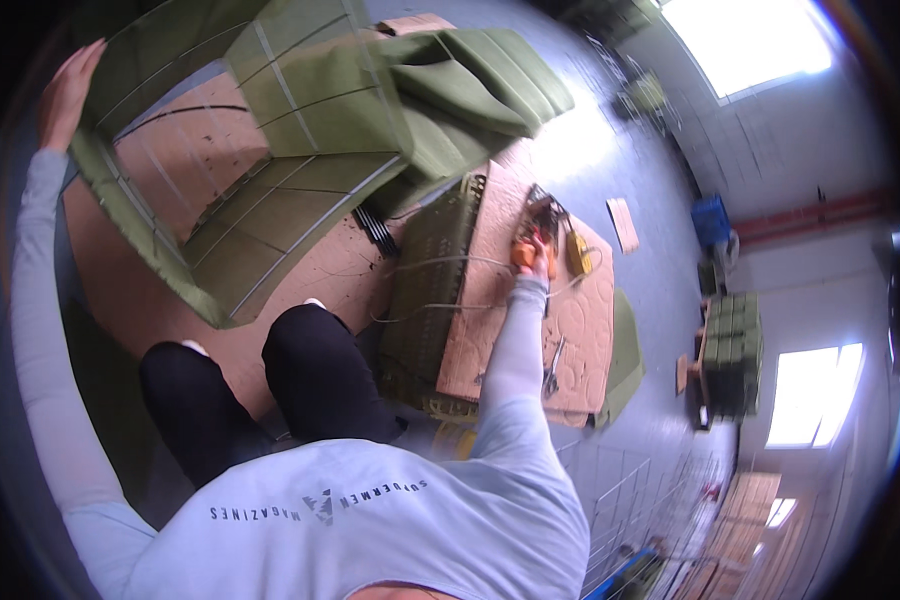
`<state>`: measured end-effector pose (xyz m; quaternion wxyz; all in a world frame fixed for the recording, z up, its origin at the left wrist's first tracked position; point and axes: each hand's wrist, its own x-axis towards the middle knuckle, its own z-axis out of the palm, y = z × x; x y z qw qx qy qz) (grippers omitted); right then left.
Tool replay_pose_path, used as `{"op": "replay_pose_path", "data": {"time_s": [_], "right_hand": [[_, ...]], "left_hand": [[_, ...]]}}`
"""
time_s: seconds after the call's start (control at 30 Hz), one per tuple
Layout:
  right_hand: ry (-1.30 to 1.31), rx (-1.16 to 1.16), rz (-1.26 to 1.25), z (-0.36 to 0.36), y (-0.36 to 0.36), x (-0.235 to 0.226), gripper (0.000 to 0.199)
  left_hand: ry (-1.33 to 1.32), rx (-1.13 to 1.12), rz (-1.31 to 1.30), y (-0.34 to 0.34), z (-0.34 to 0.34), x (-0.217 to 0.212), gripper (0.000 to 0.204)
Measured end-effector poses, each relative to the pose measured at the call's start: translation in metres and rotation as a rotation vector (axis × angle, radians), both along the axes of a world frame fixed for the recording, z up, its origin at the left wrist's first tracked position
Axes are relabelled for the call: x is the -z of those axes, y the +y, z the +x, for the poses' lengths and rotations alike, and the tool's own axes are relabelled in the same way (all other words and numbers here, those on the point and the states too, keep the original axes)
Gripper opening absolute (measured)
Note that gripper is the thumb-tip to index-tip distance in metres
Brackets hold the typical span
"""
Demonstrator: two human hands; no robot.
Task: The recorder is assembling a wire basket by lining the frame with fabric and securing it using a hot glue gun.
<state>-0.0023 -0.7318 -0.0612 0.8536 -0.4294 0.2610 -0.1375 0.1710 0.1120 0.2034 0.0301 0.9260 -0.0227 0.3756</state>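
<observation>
A large green padded cover (295,205), with thin wires crossing its inner side, stands tilted in front of me at the left. My left hand (70,95) rests against its far left edge, fingers stretched out. To the right, my right hand (540,258) closes around an orange-handled tool (523,254), whose exact kind is blurred. Under it lies a quilt-patterned tan board (480,345) on top of a dark green perforated crate (425,270). A yellow tool (577,252) lies just right of that hand, and a dark metal tool (543,208) lies beyond it.
Scissors (554,365) lie on the board near my forearm. A thin hose (435,262) loops across the crate. More green padded pieces (480,80) are heaped at the back. Tan sheeting (315,285) covers the floor by my knees. A green stack (735,355) stands far right.
</observation>
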Motion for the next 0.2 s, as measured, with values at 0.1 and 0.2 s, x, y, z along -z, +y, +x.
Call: {"op": "replay_pose_path", "data": {"time_s": [0.1, 0.2], "right_hand": [[-0.123, 0.076, 0.102, -0.028, -0.045, 0.002, 0.024], [0.146, 0.279, -0.099, -0.006, 0.011, 0.014, 0.029]], "left_hand": [[0.01, 0.057, -0.049, -0.039, 0.0, -0.017, 0.037], [0.063, -0.134, 0.022, -0.041, -0.022, -0.018, 0.043]]}}
